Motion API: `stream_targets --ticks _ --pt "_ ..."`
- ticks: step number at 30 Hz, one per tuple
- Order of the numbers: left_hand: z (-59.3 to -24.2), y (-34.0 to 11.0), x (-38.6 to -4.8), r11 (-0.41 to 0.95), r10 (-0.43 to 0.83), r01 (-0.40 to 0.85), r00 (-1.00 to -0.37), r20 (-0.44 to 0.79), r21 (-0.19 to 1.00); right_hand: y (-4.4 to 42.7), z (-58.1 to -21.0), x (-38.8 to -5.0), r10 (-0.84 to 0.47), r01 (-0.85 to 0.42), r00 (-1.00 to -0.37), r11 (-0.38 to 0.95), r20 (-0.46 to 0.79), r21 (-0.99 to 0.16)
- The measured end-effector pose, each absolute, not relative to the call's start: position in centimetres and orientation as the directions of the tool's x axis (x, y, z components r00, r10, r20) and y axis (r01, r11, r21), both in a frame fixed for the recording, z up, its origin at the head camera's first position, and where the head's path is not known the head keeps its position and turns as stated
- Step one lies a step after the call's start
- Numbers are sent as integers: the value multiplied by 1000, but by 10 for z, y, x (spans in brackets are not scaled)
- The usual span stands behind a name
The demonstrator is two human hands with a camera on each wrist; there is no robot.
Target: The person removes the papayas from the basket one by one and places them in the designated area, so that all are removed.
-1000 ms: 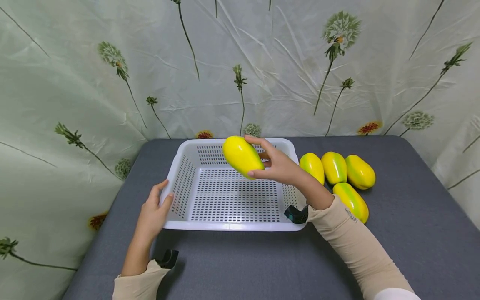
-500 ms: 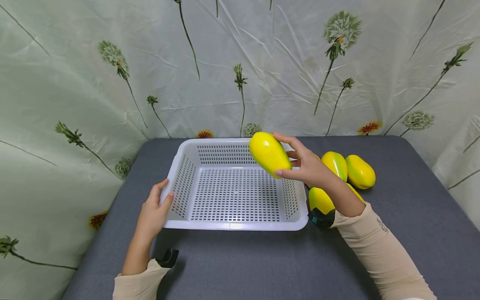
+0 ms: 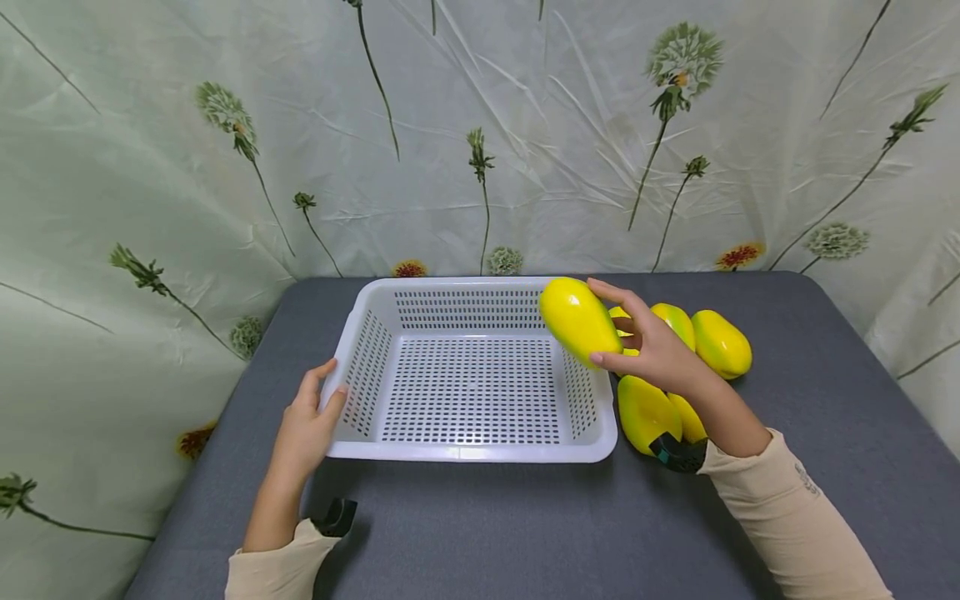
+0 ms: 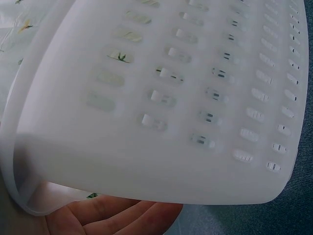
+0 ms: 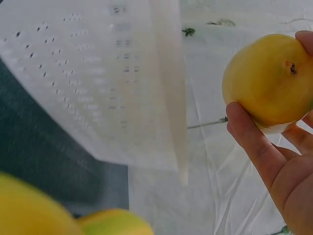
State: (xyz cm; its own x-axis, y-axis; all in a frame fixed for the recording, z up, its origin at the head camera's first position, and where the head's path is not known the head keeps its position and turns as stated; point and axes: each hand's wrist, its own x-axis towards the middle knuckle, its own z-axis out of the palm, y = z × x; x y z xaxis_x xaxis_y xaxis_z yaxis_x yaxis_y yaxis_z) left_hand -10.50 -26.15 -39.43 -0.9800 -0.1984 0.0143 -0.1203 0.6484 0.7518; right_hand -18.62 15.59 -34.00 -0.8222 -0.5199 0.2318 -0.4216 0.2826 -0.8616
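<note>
My right hand (image 3: 660, 350) holds a smooth yellow papaya (image 3: 576, 318) between thumb and fingers, in the air above the right rim of a white perforated plastic basket (image 3: 465, 453). From the right wrist view, the end of the held papaya (image 5: 274, 78) shows a small dark stem scar, with the thumb (image 5: 254, 142) against its side. At the basket's left side, my left hand (image 3: 303, 425) grips the rim, thumb on top. In the left wrist view its fingers (image 4: 122, 215) lie by the basket's outer wall (image 4: 122, 152). No fruit lies in the basket.
Several more yellow papayas with green streaks, among them one in front (image 3: 643, 412) and one at the right (image 3: 722, 343), lie right of the basket, partly hidden by my right hand. A grey cloth covers the table (image 3: 480, 525). Behind hangs a flowered curtain (image 3: 555, 150).
My right hand has carried the papaya rightward, from over the middle of the basket to its right rim. The left hand and the basket have stayed put.
</note>
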Motion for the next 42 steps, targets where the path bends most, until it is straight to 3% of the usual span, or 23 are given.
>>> stream_targets --ticks 14,30,42 --pt "-396 -262 -106 648 -201 -114 -979 24 753 205 -356 -165 -413 -403 -879 380 237 -833" --pt "-399 -261 -106 637 -223 -134 -975 15 759 259 -386 -136 -296 -358 -921 391 252 -848" --pt "-401 -261 -105 641 -204 -80 -977 69 763 298 -401 -117 -173 -363 -931 347 321 -865"
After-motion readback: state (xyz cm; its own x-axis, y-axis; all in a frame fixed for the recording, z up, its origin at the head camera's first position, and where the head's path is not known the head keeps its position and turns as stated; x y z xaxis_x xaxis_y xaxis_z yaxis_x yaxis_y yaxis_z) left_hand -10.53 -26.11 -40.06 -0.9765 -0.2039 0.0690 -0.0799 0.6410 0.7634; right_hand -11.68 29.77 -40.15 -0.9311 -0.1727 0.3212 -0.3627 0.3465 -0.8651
